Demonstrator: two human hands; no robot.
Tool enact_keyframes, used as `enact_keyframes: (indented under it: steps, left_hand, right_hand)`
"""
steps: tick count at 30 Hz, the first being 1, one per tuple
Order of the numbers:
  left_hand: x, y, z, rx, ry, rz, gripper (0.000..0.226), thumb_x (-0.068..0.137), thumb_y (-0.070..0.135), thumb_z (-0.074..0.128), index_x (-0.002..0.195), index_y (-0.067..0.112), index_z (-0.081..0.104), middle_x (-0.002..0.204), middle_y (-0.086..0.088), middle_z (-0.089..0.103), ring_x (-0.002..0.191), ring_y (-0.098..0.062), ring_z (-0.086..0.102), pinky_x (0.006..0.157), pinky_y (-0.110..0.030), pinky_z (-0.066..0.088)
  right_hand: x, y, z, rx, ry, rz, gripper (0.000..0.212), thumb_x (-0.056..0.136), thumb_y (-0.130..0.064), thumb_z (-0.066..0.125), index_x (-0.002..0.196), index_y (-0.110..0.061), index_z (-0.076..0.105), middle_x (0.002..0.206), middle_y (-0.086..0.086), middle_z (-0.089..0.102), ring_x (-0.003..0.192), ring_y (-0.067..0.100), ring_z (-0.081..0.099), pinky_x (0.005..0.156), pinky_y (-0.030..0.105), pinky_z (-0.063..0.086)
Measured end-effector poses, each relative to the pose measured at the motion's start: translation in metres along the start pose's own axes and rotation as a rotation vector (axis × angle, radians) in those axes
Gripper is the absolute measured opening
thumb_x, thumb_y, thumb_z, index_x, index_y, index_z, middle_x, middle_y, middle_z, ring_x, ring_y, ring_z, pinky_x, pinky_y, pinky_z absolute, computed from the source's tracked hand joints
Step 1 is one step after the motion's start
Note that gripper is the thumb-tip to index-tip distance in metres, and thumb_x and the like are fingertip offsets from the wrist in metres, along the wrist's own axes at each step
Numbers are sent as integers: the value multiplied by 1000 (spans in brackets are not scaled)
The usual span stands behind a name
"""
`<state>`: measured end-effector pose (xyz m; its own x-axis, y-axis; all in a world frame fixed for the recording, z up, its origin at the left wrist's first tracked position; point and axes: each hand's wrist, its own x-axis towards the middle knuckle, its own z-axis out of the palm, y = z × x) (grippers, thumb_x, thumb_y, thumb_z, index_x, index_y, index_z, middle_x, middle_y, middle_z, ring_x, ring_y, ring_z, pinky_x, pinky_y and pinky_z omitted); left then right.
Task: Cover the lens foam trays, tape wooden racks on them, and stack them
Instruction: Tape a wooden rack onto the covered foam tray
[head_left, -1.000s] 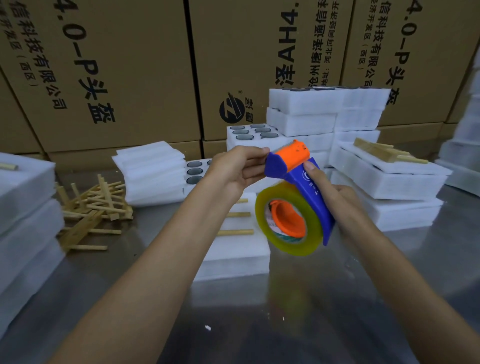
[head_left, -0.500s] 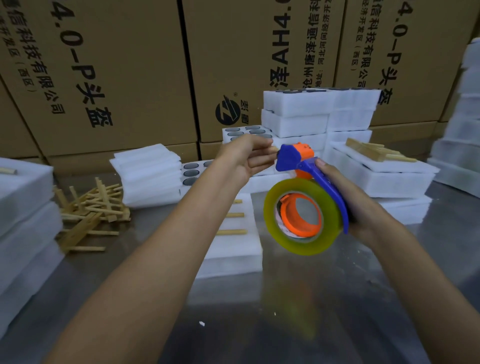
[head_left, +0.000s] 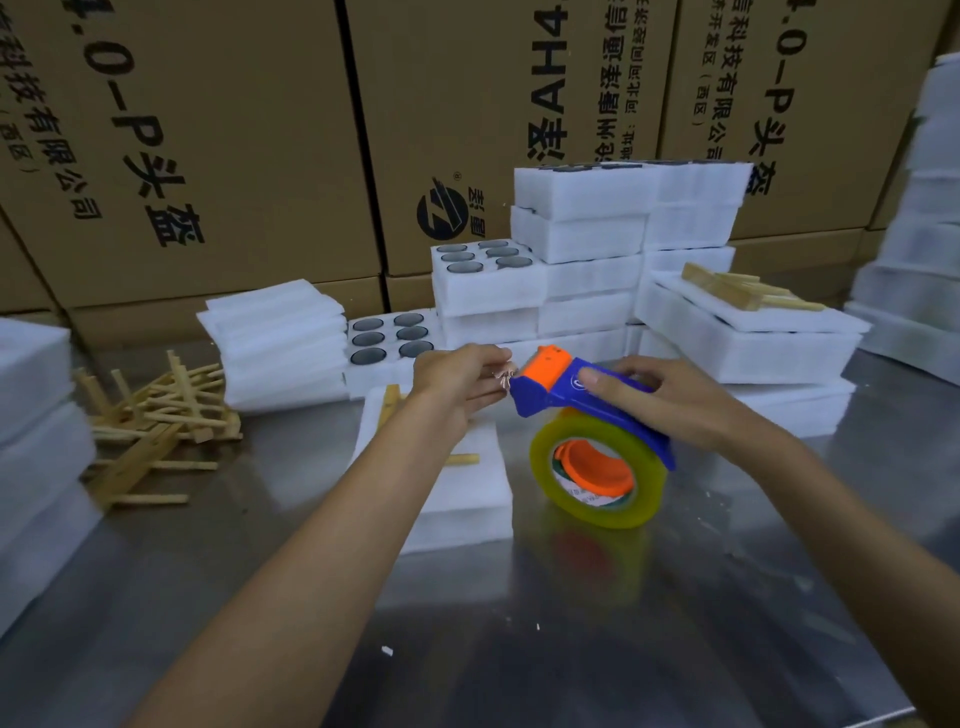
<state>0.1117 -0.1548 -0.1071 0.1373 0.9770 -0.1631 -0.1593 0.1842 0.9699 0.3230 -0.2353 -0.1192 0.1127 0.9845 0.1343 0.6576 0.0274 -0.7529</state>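
Our right hand (head_left: 675, 397) grips the blue tape dispenser (head_left: 582, 392) from above, fingers (head_left: 597, 375) curled over its handle. The yellowish tape roll (head_left: 597, 470) hangs under it with an orange hub, low over the steel desk (head_left: 571, 623); we cannot tell whether it touches. Our left hand (head_left: 457, 382) sits just beside the dispenser's orange front end, fingers pinched on the loose tape end (head_left: 505, 375) at the cutter.

Under our left forearm lies a covered foam tray (head_left: 457, 499) flat on the desk, with a wooden rack (head_left: 462, 460) on its white cover; only bits of the sticks show past the arm.

Behind it, two open trays with dark round lenses: one low (head_left: 389, 338), one higher on a stack (head_left: 483, 270). More white foam trays pile up behind them (head_left: 582, 208). To the right, a finished stack (head_left: 743, 343) carries a wooden rack (head_left: 743, 293) on top. Far right, another foam pile (head_left: 924, 234), blurred.

To the left, a stack of thin foam sheets (head_left: 275, 343), and beside it a loose heap of wooden sticks (head_left: 156, 426) on the desk. At the left edge, more foam blocks (head_left: 36, 441).

Big brown cardboard boxes (head_left: 208, 130) with black print wall off the back.
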Motion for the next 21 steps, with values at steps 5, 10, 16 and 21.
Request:
enact_keyframes:
  steps: [5, 10, 16, 21]
  left_hand:
    - [5, -3, -9, 11, 0, 46, 12, 86, 5, 70, 95, -2, 70, 84, -14, 72, 71, -21, 72, 78, -30, 60]
    - [6, -3, -13, -45, 20, 66, 9, 84, 2, 70, 91, -4, 70, 81, -15, 75, 71, -20, 75, 75, -29, 61]
    - [9, 16, -2, -195, 8, 4, 2, 86, 0, 66, 85, -2, 64, 79, -15, 71, 61, -19, 72, 73, -30, 60]
    - [25, 59, -48, -271, 168, 77, 6, 92, 0, 59, 88, 4, 59, 74, -10, 70, 64, -15, 70, 69, -30, 59]
  right_hand:
    - [-1, 6, -3, -172, -219, -2, 85, 47, -67, 84, 120, -42, 49, 99, -9, 66, 79, 10, 70, 64, 24, 55]
    - [-4, 16, -3, -109, -198, -80, 78, 55, -56, 84, 123, -39, 49, 100, -5, 65, 79, 8, 68, 66, 28, 56]
    - [-4, 2, -10, -126, -101, -141, 71, 51, -56, 79, 110, -42, 43, 93, -9, 64, 75, 7, 68, 53, 20, 52]
    - [-24, 14, -13, -131, -58, -210, 68, 53, -53, 81, 109, -53, 42, 93, -17, 63, 80, 1, 65, 52, 15, 49]
